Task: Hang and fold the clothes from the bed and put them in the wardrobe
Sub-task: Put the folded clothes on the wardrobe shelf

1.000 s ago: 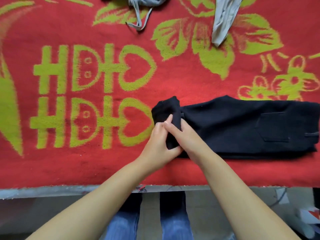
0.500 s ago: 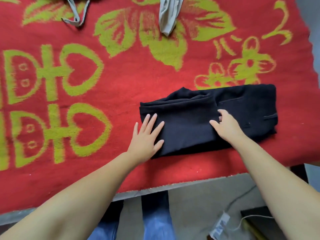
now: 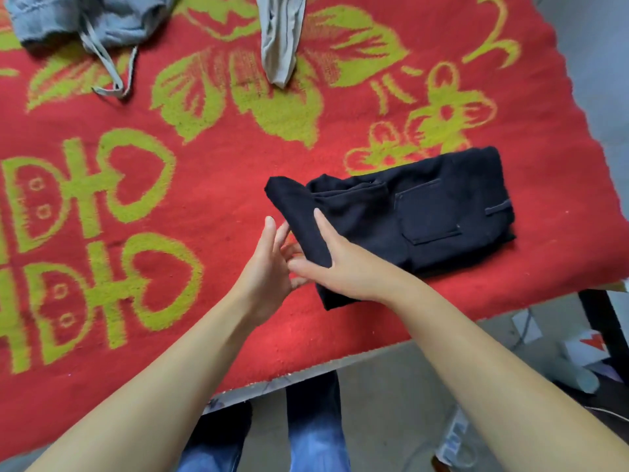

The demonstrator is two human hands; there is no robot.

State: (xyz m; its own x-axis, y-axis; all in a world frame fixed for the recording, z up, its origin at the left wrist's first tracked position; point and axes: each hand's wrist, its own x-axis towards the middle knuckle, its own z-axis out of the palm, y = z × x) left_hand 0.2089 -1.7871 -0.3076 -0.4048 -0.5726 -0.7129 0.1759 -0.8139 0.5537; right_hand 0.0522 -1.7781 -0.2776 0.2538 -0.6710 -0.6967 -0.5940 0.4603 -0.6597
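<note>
Since half a second ago both hands left their flat press on the black trousers (image 3: 425,216) and regrouped at the left end of the bundle. That end, lying flat then, is now lifted into a raised flap. Camera also swung, so the bed's right edge shows more.

Reading: next fold under way, flap about to go over toward the pocket side. Trousers already folded down to a compact stack, back pocket up, near the front right corner of the bed (image 3: 204,318). Probably one fold from done, then on to the wardrobe, which isn't in view.

Right hand (image 3: 340,264): palm against the near side of the flap, thumb up along the cloth, fingers (image 3: 299,265) wrapped round the lower edge, so it has hold of the fabric. Forearm comes in from lower right, wrist low over the stack.

Left hand (image 3: 269,267): fingers straight and loosely spread, upright just beside the flap's left face. Looks like tips touching or steadying the cloth, not gripping; contact is partly hidden behind the right hand, can't confirm.

Still to do: grey drawstring garment (image 3: 88,22) bunched at the far left and a pale grey garment (image 3: 279,42) at the far centre, both well apart from the trousers.
</note>
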